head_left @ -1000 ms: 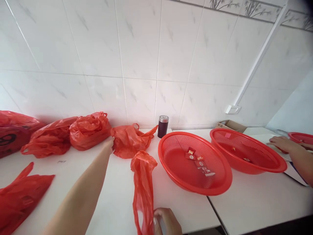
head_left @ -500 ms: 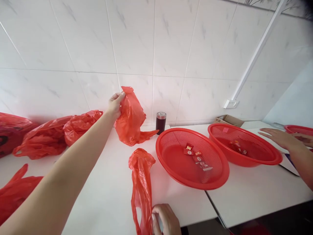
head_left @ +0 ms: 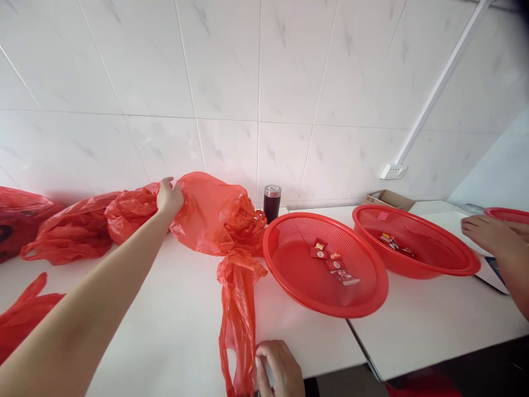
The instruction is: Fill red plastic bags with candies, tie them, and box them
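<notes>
- White wall tiles stand behind a long white counter (head_left: 165, 331) with lots of red things on it.
- The left hand (head_left: 168, 197) is stretched far out. Its fingers are closed on the top edge of a puffy red bag (head_left: 210, 212), which sits at the back of the counter by the wall.
- The right hand (head_left: 281, 368) is close to the person. Its fingers look pinched on the near end of a long thin bag (head_left: 237, 309), but that spot is partly cut off, so I can't be sure.
- To do it well, I think the left hand should lift slowly and hold only one layer, so the bag opens and does not rip.
- The long thin bag lies stretched from the person toward the wall. Its far end touches the puffy bag.
- A red basket (head_left: 372, 292) with little packets sits to the right, near a dark cup (head_left: 271, 203).
</notes>
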Action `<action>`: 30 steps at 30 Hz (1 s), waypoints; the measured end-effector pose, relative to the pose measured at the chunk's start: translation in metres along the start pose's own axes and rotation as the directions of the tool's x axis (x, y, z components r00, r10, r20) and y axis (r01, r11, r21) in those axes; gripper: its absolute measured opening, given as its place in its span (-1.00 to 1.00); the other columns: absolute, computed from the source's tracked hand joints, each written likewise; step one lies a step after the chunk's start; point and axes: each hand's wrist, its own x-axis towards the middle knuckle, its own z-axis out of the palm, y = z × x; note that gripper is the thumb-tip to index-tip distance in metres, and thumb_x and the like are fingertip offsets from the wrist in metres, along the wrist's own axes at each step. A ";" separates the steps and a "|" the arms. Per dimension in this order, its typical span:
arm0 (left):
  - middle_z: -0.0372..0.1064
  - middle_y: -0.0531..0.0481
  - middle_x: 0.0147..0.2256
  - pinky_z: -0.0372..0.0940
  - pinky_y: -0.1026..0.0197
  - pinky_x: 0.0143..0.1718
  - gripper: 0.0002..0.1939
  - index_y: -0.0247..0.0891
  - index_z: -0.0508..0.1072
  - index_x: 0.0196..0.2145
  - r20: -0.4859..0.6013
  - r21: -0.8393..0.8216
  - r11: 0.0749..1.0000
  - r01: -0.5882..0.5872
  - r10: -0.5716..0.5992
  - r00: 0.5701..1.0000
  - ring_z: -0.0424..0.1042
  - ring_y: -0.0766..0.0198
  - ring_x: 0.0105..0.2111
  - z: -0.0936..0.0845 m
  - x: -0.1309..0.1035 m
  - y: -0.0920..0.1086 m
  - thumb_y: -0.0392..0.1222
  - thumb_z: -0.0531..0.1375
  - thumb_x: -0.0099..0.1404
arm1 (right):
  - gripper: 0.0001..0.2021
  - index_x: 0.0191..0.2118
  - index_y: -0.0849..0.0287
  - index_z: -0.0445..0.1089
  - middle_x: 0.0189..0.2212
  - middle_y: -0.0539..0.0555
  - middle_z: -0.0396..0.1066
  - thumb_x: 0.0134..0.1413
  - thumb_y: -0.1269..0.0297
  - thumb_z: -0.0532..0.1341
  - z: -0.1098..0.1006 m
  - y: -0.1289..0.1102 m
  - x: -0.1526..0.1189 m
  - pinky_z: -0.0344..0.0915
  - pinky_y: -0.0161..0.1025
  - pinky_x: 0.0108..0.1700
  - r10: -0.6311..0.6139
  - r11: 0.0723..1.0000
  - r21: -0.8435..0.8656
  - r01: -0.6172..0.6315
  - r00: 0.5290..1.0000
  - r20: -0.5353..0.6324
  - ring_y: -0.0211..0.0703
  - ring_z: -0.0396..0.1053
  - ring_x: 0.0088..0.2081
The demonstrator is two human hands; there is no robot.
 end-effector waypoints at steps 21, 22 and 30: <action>0.09 -0.15 0.25 0.00 -0.10 0.22 -0.53 -0.12 0.24 0.19 0.374 0.120 0.933 -0.340 0.275 0.886 0.06 0.03 0.25 0.002 -0.166 -0.039 -0.11 0.04 0.34 | -0.60 0.08 0.02 0.16 -0.12 0.04 0.44 0.17 0.05 0.15 -0.013 -0.021 0.030 0.34 -0.28 -0.17 0.421 0.866 0.226 -0.447 0.894 0.155 -0.17 0.42 -0.19; 0.15 -0.12 0.22 0.06 -0.03 0.20 -0.45 -0.10 0.20 0.21 0.439 0.025 0.936 -0.352 0.306 0.845 0.13 0.06 0.21 -0.003 -0.182 -0.034 -0.03 0.12 0.28 | -0.58 0.11 0.04 0.13 -0.14 0.04 0.44 0.17 0.08 0.15 -0.011 -0.021 0.036 0.34 -0.27 -0.15 0.406 0.868 0.234 -0.439 0.897 0.175 -0.17 0.42 -0.18; 0.46 -0.08 -0.37 0.33 -0.03 -0.12 -0.71 -0.26 0.47 -0.40 0.586 -0.314 0.851 0.421 -0.175 0.792 0.45 0.03 -0.25 -0.021 -0.223 -0.042 0.04 0.21 0.07 | -0.69 0.07 0.07 0.20 -0.12 0.08 0.38 0.22 0.30 0.00 -0.015 -0.025 0.080 0.27 -0.23 -0.04 0.291 0.872 0.368 -0.322 0.947 0.138 -0.17 0.36 -0.11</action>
